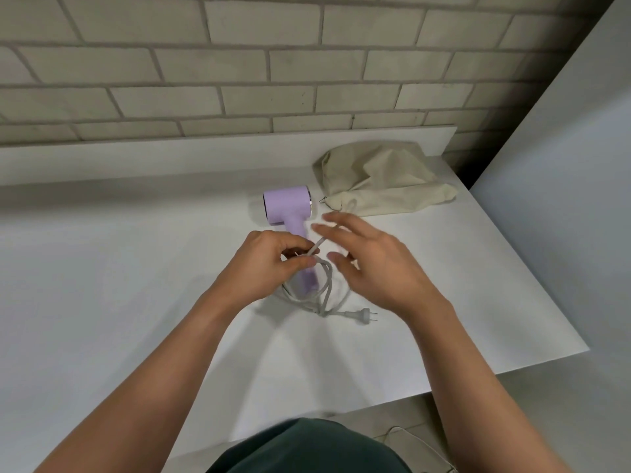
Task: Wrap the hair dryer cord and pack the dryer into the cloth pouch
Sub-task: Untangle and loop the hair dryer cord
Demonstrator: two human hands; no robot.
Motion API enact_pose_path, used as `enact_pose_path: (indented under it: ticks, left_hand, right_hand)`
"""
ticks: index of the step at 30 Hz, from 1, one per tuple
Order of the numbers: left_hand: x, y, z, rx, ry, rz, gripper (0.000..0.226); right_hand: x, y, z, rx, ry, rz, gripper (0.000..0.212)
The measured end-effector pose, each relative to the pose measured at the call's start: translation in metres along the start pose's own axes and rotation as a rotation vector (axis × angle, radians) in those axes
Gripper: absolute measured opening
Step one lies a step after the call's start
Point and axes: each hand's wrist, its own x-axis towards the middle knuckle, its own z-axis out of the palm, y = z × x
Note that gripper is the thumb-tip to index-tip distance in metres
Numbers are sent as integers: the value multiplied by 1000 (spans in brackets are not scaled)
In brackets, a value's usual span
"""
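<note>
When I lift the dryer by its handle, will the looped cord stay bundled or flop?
Probably flops: the cord lies in slack, uneven loops, pinched only by the left hand. The plug lies free on the table, so it would likely dangle.

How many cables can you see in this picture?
2. The grey dryer cord lies looped on the table, pinched by the left hand; a thin white cable lies on the floor, bottom right. More may be hidden.

1 dryer (286,206), 1 cord (326,288), 1 pouch (382,175) (cloth), 2 hands (259,264) (379,261).
</note>
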Motion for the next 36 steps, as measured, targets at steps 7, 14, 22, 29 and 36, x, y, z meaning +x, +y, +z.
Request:
enact_pose_path:
  ticks: [7, 14, 22, 29, 36]
  left_hand:
    - [0, -1, 3, -120, 96, -21, 14]
    - [-3, -1, 8, -260, 100, -82, 18]
    - [-3, -8, 1, -137, -50, -58, 12]
    - [-1, -8, 7, -239, -51, -50, 13]
    - [0, -9, 9, -285, -9, -68, 13]
  right_hand:
    - [6, -1, 5, -45, -144, 70, 46]
    - [10, -1, 18, -83, -14, 148, 21]
    - [7, 12, 11, 129, 5, 177, 14]
    - [12, 2, -14, 516, 266, 221, 11]
    - [10, 12, -22, 715, 419, 479, 6]
